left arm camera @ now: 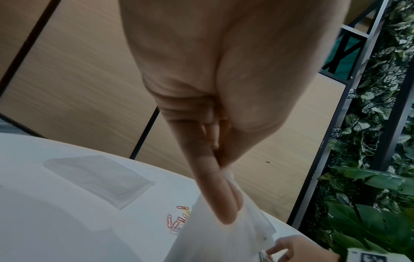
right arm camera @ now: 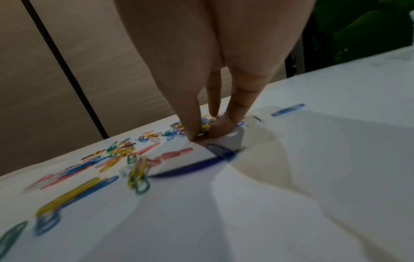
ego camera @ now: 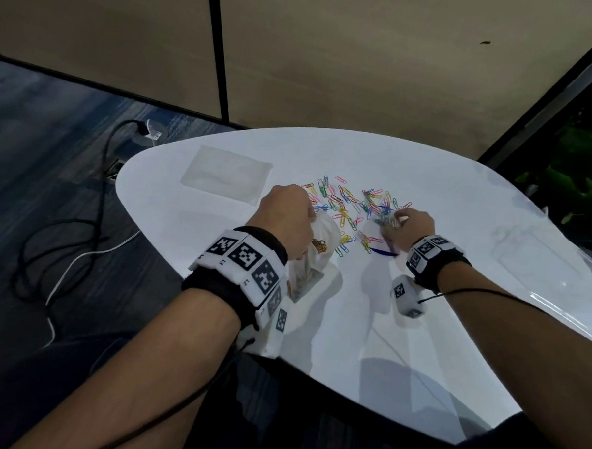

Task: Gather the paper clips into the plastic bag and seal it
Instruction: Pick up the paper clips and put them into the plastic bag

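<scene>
Many coloured paper clips (ego camera: 346, 201) lie scattered on the white table (ego camera: 379, 340), also seen in the right wrist view as paper clips (right arm camera: 125, 156). My left hand (ego camera: 309, 216) holds up a clear plastic bag (ego camera: 310, 258) by its top edge; some clips sit inside it. In the left wrist view the left hand (left arm camera: 226, 177) pinches the bag (left arm camera: 224, 234) between thumb and fingers. My right hand (ego camera: 395, 219) is down on the pile's right side. Its fingertips (right arm camera: 192, 131) pinch a small bunch of clips against the table.
A flat stack of spare clear bags (ego camera: 227, 174) lies at the table's far left. A clear plastic case (ego camera: 551, 272) sits near the right edge. A blue curved strip (ego camera: 385, 252) lies by my right wrist. Cables run over the floor on the left; plants stand right.
</scene>
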Tool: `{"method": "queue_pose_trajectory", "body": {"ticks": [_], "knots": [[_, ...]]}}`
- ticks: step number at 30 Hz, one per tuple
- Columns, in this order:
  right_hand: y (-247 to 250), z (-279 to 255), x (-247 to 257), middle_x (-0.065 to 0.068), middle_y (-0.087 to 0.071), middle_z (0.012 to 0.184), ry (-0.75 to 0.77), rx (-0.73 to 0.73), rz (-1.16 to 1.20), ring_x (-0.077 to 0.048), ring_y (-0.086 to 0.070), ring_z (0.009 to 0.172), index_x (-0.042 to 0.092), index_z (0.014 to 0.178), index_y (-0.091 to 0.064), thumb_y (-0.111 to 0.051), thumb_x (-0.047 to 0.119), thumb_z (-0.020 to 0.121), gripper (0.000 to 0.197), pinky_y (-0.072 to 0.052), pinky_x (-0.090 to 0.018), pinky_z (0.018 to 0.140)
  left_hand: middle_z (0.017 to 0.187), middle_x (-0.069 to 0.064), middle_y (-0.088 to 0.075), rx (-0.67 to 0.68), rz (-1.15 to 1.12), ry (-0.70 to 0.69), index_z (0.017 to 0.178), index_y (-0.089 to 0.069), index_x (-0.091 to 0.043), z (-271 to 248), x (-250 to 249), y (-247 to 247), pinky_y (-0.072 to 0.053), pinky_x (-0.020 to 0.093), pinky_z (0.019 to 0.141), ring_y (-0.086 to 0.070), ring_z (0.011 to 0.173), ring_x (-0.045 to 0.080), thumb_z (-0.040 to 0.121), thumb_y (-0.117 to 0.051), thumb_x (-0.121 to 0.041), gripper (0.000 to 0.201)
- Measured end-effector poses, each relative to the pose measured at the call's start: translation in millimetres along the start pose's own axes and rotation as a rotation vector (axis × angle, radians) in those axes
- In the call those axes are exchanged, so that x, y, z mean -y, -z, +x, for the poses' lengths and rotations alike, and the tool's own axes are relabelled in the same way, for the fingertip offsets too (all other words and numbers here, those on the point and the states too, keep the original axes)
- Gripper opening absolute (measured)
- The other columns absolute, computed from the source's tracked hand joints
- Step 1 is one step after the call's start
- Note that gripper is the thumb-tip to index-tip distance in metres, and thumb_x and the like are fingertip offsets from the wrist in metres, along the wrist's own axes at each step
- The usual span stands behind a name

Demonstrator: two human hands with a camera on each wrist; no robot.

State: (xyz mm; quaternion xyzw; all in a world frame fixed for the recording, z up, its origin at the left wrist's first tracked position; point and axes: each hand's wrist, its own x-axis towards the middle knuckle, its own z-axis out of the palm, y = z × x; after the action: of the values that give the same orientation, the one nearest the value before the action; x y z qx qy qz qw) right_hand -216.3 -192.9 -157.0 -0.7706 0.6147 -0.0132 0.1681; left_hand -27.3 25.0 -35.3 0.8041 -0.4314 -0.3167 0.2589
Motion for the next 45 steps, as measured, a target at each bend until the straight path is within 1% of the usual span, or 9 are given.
{"method": "queue_pose_trajectory", "body": {"ticks": [8, 13, 18, 22, 26, 31, 35, 39, 45], "knots": [[-16.6, 28.3, 10.5, -0.015, -0.032, 0.150, 0.191, 0.040, -0.193, -0.041, -0.040, 0.131, 0.031, 0.144, -0.041, -0.052, 0.027, 0.093, 0.052, -0.039, -0.043, 0.109, 0.103, 0.019, -0.074, 0.013, 0.022, -0.018, 0.116, -0.072, -0.007, 4.2, -3.0, -6.4, -0.062, 0.041, 0.085, -0.074, 0.093, 0.034, 0.096, -0.056, -0.002, 0.026], [-12.8, 18.9, 25.6, -0.019, -0.066, 0.099, 0.310, -0.078, -0.271, -0.034, -0.062, 0.091, 0.007, 0.104, -0.072, -0.051, 0.011, 0.092, 0.025, -0.049, -0.032, 0.074, 0.104, 0.020, -0.074, 0.016, 0.031, -0.026, 0.117, -0.073, -0.007, 3.0, -6.4, -6.9, -0.062, 0.042, 0.085, -0.073, 0.093, 0.034, 0.095, -0.056, 0.000, 0.028], [2.8, 11.4, 22.5, -0.016, -0.072, 0.089, 0.220, -0.017, -0.239, -0.031, -0.067, 0.087, 0.004, 0.092, -0.075, -0.059, 0.019, 0.093, 0.022, -0.050, -0.028, 0.073, 0.104, 0.020, -0.074, 0.024, 0.037, -0.033, 0.118, -0.072, -0.005, 2.5, -6.1, -6.4, -0.062, 0.042, 0.087, -0.073, 0.095, 0.035, 0.095, -0.057, 0.002, 0.028], [24.7, 9.0, 4.8, -0.007, -0.076, 0.085, 0.018, 0.019, 0.100, -0.024, -0.071, 0.084, 0.011, 0.087, -0.079, -0.071, 0.032, 0.084, 0.022, -0.055, -0.031, 0.084, 0.104, 0.020, -0.075, 0.014, 0.018, -0.029, 0.117, -0.072, -0.004, 3.6, -4.4, -3.8, -0.062, 0.042, 0.087, -0.074, 0.096, 0.033, 0.094, -0.059, 0.002, 0.027], [49.7, -12.2, 7.3, -0.015, -0.075, 0.091, -0.259, 0.150, 0.934, -0.022, -0.072, 0.080, -0.001, 0.090, -0.075, -0.076, 0.014, 0.082, 0.017, -0.060, -0.035, 0.084, 0.105, 0.020, -0.074, 0.019, 0.005, -0.021, 0.117, -0.072, -0.004, 3.0, -5.4, -5.0, -0.062, 0.042, 0.087, -0.073, 0.096, 0.034, 0.092, -0.061, 0.003, 0.028], [82.3, -81.2, 50.7, -0.014, -0.070, 0.099, -0.205, 0.491, 1.474, -0.018, -0.070, 0.091, -0.007, 0.109, -0.064, -0.062, 0.005, 0.092, 0.021, -0.059, -0.020, 0.071, 0.102, 0.021, -0.074, 0.020, -0.026, 0.003, 0.113, -0.072, -0.004, 3.2, -5.6, -6.4, -0.063, 0.043, 0.085, -0.074, 0.094, 0.035, 0.089, -0.064, 0.005, 0.027], [70.4, -122.7, 74.9, -0.019, -0.069, 0.100, -0.054, 0.596, 1.300, -0.022, -0.069, 0.089, -0.016, 0.109, -0.063, -0.063, 0.001, 0.090, 0.025, -0.059, -0.022, 0.077, 0.096, 0.019, -0.075, -0.011, -0.039, 0.010, 0.105, -0.073, -0.007, 1.0, -4.7, -6.9, -0.064, 0.043, 0.077, -0.076, 0.083, 0.033, 0.092, -0.058, 0.003, 0.022], [49.9, -135.1, 87.5, -0.011, -0.074, 0.090, 0.225, 0.348, 0.780, -0.022, -0.072, 0.083, -0.001, 0.100, -0.074, -0.075, 0.006, 0.078, 0.023, -0.059, -0.036, 0.086, 0.087, 0.017, -0.073, -0.008, -0.056, 0.009, 0.103, -0.073, -0.008, -2.7, -6.6, -7.0, -0.065, 0.043, 0.068, -0.076, 0.068, 0.031, 0.096, -0.056, 0.001, 0.020], [50.2, -137.0, 104.9, -0.010, -0.075, 0.069, 0.425, 0.186, 0.501, -0.014, -0.072, 0.058, 0.006, 0.090, -0.077, -0.072, 0.007, 0.082, 0.009, -0.059, -0.023, 0.063, 0.072, 0.019, -0.073, 0.028, -0.088, -0.004, 0.111, -0.071, -0.004, -8.0, -9.4, -4.4, -0.066, 0.042, 0.066, -0.075, 0.061, 0.030, 0.101, -0.053, -0.004, 0.021]]}}
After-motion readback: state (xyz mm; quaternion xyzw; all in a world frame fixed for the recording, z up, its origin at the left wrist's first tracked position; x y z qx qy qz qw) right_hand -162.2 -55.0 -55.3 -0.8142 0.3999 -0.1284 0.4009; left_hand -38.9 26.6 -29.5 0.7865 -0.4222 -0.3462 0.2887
